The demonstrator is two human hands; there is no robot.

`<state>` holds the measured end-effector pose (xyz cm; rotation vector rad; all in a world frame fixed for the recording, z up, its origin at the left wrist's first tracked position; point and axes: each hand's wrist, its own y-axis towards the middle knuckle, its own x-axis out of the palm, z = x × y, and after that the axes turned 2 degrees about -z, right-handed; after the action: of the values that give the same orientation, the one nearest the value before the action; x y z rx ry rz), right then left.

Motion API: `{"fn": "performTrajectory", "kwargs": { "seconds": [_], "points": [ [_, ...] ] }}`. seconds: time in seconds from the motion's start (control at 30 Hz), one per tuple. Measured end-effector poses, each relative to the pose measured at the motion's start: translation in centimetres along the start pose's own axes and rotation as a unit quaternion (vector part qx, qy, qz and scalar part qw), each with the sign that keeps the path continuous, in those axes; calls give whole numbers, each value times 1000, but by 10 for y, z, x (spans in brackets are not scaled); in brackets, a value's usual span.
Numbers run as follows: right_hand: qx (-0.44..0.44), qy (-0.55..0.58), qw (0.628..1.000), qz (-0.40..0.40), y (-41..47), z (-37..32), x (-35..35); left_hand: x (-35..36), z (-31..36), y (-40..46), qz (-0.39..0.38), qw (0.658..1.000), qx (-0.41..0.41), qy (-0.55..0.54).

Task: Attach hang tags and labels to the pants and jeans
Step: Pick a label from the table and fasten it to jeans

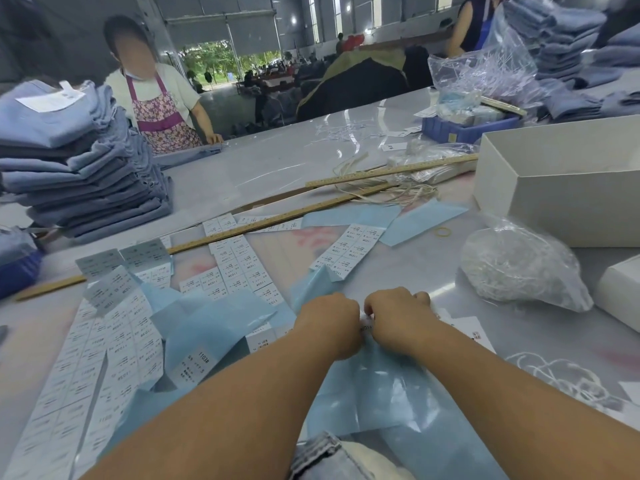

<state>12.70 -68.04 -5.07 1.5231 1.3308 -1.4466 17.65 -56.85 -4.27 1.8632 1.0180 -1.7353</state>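
Note:
My left hand (330, 323) and my right hand (398, 315) sit knuckles-up, close together over a pale blue backing sheet (374, 393). Both have curled fingers that pinch a small white label (366, 323) between them; most of that label is hidden. Sheets of printed white stickers (242, 268) and more blue backing paper (214, 323) lie spread to the left. A white hang tag (471, 332) lies just right of my right hand. A stack of folded jeans (83, 174) stands at the far left.
Two wooden rulers (263, 225) cross the table. A clear bag of plastic tag pins (519, 268) and white boxes (561, 181) stand at the right, with a blue bin (460, 128) behind. A person in an apron (159, 109) stands across the table.

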Motion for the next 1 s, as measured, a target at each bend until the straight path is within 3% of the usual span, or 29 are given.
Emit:
{"fn": "performTrajectory", "kwargs": {
  "seconds": [0.1,0.2,0.37,0.47,0.7,0.83,1.0],
  "points": [
    [8,-1,1000,-11,-1,0,-4,0,0,-1,16,1000,16,22],
    [17,26,999,-10,0,0,-8,-1,-3,-1,34,999,-4,-21],
    [17,83,994,73,-1,2,-8,-4,-6,2,53,993,-26,-101],
    [-16,128,983,133,-5,0,-8,-7,-5,-1,108,985,-20,-133],
    [-35,345,921,175,-10,-4,-12,-15,-5,-1,259,963,57,-49],
    [-23,381,904,192,-10,0,-6,-15,-7,-1,214,972,70,-68],
    [-35,505,854,123,-13,5,-8,-16,-17,-4,118,979,77,-145]
  ]
}}
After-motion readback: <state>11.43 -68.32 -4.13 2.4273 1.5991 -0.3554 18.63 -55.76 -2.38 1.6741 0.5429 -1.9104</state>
